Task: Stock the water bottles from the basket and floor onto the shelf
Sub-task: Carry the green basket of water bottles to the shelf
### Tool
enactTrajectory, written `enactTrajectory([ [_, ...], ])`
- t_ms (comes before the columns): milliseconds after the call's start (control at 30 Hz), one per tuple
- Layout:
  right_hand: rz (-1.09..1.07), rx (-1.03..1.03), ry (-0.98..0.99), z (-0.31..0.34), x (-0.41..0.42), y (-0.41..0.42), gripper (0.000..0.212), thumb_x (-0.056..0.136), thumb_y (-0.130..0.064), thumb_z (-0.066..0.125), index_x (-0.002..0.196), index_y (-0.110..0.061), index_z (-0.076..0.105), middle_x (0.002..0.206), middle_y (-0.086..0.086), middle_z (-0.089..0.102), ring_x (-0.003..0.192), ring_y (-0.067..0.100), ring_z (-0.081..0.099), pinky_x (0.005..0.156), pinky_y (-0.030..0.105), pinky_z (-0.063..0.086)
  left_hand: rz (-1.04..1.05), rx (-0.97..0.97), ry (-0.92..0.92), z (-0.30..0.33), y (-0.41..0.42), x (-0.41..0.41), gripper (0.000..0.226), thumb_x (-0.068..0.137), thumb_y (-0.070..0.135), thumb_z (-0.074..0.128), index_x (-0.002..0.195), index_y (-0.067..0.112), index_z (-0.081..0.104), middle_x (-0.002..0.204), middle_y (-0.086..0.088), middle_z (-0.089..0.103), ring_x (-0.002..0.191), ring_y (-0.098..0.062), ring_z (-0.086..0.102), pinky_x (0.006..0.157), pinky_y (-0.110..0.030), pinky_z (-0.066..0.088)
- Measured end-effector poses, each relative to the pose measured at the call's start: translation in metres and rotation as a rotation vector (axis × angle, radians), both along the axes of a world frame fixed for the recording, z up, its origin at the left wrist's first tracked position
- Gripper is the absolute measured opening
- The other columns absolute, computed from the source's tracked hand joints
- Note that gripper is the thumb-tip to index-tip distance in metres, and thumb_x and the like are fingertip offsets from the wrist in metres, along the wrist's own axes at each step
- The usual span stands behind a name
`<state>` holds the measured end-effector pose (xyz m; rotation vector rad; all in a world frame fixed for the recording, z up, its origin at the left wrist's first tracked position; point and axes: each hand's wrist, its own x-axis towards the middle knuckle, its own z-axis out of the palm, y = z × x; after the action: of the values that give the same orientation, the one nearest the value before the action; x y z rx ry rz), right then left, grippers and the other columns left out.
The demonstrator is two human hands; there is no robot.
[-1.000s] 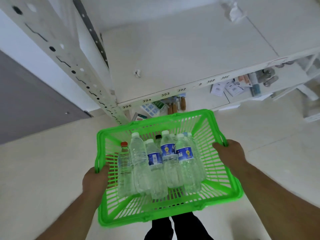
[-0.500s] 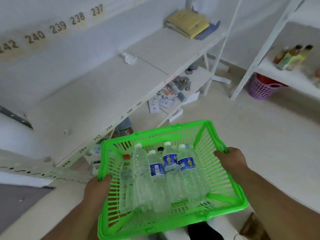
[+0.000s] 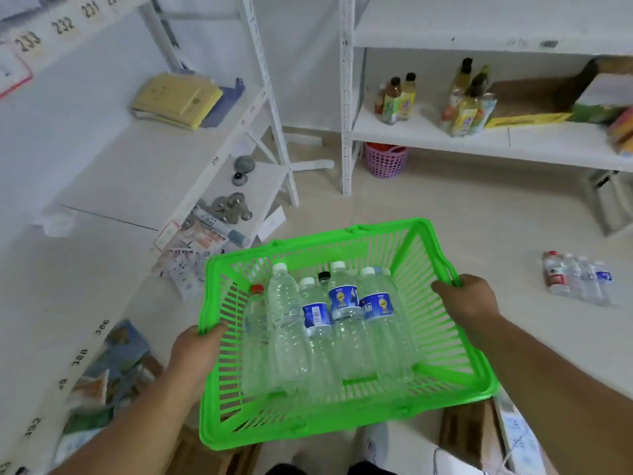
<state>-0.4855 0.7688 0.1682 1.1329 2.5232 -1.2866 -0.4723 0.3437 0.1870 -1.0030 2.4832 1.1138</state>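
- The left hand [image 3: 197, 351] grasps the left rim of the green basket [image 3: 445, 358], its fingers curled under the edge and its thumb lying along the top.
- The right hand [image 3: 467, 301] clenches the right rim near the far corner, its fingers wrapped over the edge.
- Between the two hands the basket hangs in the air, tilted slightly down toward the near side.
- Clear water bottles [image 3: 342, 323] lie side by side inside it, caps pointing far; three carry blue labels, one has a red cap, one a black cap.
- More bottles on the floor [image 3: 575, 279] lie in a small row at the right, well apart from the basket.
- The pale tiled floor [image 3: 445, 207] runs out to white metal shelving: a left shelf [image 3: 137, 166] bearing numbered tags and a yellow folded cloth [image 3: 178, 99], and a far shelf [image 3: 445, 135] with juice bottles [image 3: 397, 97].
- A pink basket [image 3: 385, 161] sits under the far shelf.
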Motion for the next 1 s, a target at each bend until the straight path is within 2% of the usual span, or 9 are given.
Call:
enactTrajectory([
  [67, -0.047, 0.01, 0.005, 0.002, -0.01, 0.026, 0.034, 0.077, -0.033, 0.075, 0.071, -0.002, 0.063, 0.056, 0.011, 0.058, 0.055, 0.029, 0.058, 0.052, 0.032, 0.042, -0.028, 0.027, 0.008, 0.001, 0.026, -0.032, 0.026, 0.09, 0.028, 0.067, 0.07, 0.011, 0.067, 0.06, -0.005, 0.065, 0.055, -0.018, 0.06, 0.05, -0.026, 0.044],
  [167, -0.119, 0.021, 0.004, 0.001, -0.026, 0.059, 0.033, 0.076, -0.032, 0.075, 0.069, -0.003, 0.063, 0.054, 0.01, 0.057, 0.053, 0.029, 0.058, 0.052, 0.033, 0.043, -0.089, 0.078, -0.005, -0.003, 0.059, -0.079, 0.024, 0.089, 0.028, 0.068, 0.082, 0.005, 0.073, 0.078, -0.018, 0.072, 0.073, -0.031, 0.069, 0.068, -0.04, 0.053],
  [300, -0.201, 0.026, -0.024, -0.005, -0.058, 0.095, 0.031, 0.076, -0.031, 0.075, 0.069, -0.003, 0.063, 0.054, 0.01, 0.057, 0.053, 0.028, 0.058, 0.052, 0.032, 0.044, -0.163, 0.089, -0.011, -0.019, 0.098, -0.146, 0.027, 0.087, 0.033, 0.071, 0.088, 0.005, 0.072, 0.076, -0.013, 0.071, 0.07, -0.027, 0.067, 0.064, -0.036, 0.053],
  [433, -0.28, 0.048, -0.057, -0.019, -0.102, 0.123, 0.031, 0.077, -0.032, 0.076, 0.071, -0.004, 0.064, 0.058, 0.012, 0.062, 0.055, 0.029, 0.061, 0.053, 0.031, 0.045, -0.211, 0.142, -0.058, -0.042, 0.132, -0.218, 0.026, 0.087, 0.032, 0.07, 0.089, 0.006, 0.071, 0.082, -0.015, 0.071, 0.078, -0.032, 0.068, 0.075, -0.046, 0.056],
  [600, -0.348, 0.041, -0.106, -0.04, -0.159, 0.153, 0.031, 0.077, -0.032, 0.077, 0.069, -0.004, 0.065, 0.055, 0.011, 0.06, 0.051, 0.027, 0.057, 0.054, 0.034, 0.047, -0.301, 0.095, -0.096, -0.063, 0.169, -0.302, 0.025, 0.088, 0.031, 0.069, 0.085, 0.007, 0.072, 0.083, -0.019, 0.071, 0.075, -0.032, 0.066, 0.067, -0.039, 0.05],
  [700, -0.369, 0.016, -0.121, -0.049, -0.19, 0.171, 0.031, 0.078, -0.033, 0.076, 0.073, -0.004, 0.065, 0.061, 0.014, 0.064, 0.054, 0.028, 0.059, 0.055, 0.034, 0.049, -0.391, 0.043, -0.139, -0.067, 0.19, -0.353, 0.026, 0.089, 0.033, 0.067, 0.088, 0.007, 0.071, 0.082, -0.017, 0.068, 0.075, -0.032, 0.063, 0.065, -0.039, 0.047],
  [800, -0.379, -0.005, -0.117, -0.058, -0.224, 0.19, 0.032, 0.079, -0.034, 0.076, 0.073, -0.005, 0.066, 0.065, 0.017, 0.067, 0.057, 0.03, 0.062, 0.057, 0.036, 0.051, -0.409, 0.017, -0.14, -0.068, 0.213, -0.397, 0.025, 0.088, 0.033, 0.068, 0.084, 0.009, 0.071, 0.082, -0.019, 0.07, 0.078, -0.034, 0.066, 0.069, -0.039, 0.05],
  [867, -0.382, -0.023, -0.121, -0.067, -0.248, 0.205, 0.032, 0.08, -0.034, 0.076, 0.071, -0.006, 0.065, 0.061, 0.015, 0.064, 0.055, 0.029, 0.06, 0.055, 0.035, 0.049, -0.402, 0.003, -0.147, -0.072, 0.228, -0.425, 0.026, 0.087, 0.034, 0.069, 0.076, 0.011, 0.068, 0.079, -0.018, 0.07, 0.077, -0.033, 0.066, 0.069, -0.039, 0.051],
  [1000, -0.359, -0.063, -0.151, -0.085, -0.297, 0.235, 0.032, 0.082, -0.032, 0.075, 0.069, -0.005, 0.063, 0.056, 0.012, 0.06, 0.053, 0.028, 0.057, 0.052, 0.031, 0.042, -0.386, -0.017, -0.177, -0.081, 0.259, -0.471, 0.026, 0.087, 0.036, 0.068, 0.076, 0.012, 0.066, 0.08, -0.016, 0.068, 0.073, -0.03, 0.064, 0.071, -0.041, 0.053],
])
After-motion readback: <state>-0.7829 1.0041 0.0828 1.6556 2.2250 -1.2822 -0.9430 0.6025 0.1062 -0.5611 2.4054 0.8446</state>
